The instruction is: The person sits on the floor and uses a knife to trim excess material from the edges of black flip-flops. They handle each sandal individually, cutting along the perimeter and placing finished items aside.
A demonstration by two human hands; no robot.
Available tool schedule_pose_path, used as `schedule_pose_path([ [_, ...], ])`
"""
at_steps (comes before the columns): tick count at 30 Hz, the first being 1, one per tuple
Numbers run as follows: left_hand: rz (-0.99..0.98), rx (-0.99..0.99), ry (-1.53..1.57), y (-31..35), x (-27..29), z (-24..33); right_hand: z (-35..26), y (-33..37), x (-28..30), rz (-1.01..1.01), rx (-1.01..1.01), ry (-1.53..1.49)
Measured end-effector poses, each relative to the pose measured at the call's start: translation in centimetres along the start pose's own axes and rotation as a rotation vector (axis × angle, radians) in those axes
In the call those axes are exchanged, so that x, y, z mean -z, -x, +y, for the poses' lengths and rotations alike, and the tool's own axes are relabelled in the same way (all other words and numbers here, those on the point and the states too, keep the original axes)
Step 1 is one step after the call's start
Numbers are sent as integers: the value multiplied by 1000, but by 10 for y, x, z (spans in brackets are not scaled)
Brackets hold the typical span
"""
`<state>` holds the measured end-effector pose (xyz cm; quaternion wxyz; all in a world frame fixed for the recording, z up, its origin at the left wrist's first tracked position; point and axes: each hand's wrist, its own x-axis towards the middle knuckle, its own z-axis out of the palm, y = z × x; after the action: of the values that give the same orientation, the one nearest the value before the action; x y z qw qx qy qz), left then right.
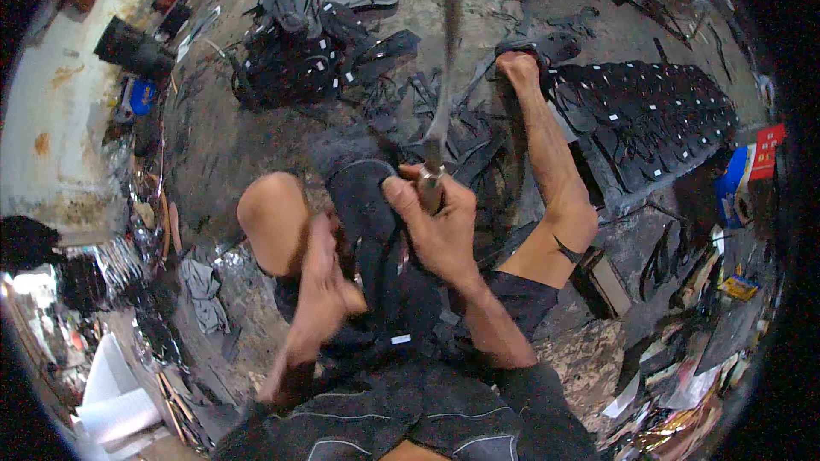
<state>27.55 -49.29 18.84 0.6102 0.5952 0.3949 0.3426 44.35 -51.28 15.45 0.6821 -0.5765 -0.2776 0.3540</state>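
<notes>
A black sandal with a rounded sole stands between my knees, over my lap. My right hand is closed around the handle of a long, narrow-bladed metal tool. Its blade points up and away, blurred, and a shiny collar shows just above my fist. The thumb of this hand is close to the sandal's right edge. On the sandal's left side is my left hand, smeared by motion, with its fingers stretched out and nothing visible in it. Whether it touches the sandal I cannot tell.
Beyond my left knee lies a heap of black sandals. Rows of black sandals fill the floor at right, beside my outstretched leg. Dark scraps litter the floor ahead. A grey cloth lies at left, a blue-and-red box at far right.
</notes>
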Motion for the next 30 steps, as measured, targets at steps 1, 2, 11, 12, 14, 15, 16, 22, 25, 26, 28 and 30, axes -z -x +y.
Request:
schedule_pose_path([
  [1,21,107,18,-16,-4,14,-13,13,-1,-19,-22,28],
  [2,44,213,36,-32,-8,28,-13,22,0,-19,78,138],
  [11,-88,436,203,-4,32,44,-1,220,87,-271,-127,593],
  [12,-70,431,183,-3,33,44,1,226,85,-260,-117,580],
  [14,-64,427,151,-1,31,42,3,233,81,-227,-112,564],
  [15,-69,422,135,0,29,42,5,225,80,-225,-94,610],
  [16,-101,410,119,-1,23,46,7,204,78,-215,-80,658],
  [22,-271,364,-112,-12,31,41,-25,67,63,-474,-41,836],
  [25,-303,345,-169,-19,32,39,-58,13,62,-701,-44,841],
  [26,-293,292,-186,-21,28,43,-73,-4,59,-777,-58,832],
  [28,-345,320,-194,-26,27,36,-79,-28,56,-884,-60,858],
  [30,-373,398,-207,-32,27,40,-82,-45,49,-971,5,940],
])
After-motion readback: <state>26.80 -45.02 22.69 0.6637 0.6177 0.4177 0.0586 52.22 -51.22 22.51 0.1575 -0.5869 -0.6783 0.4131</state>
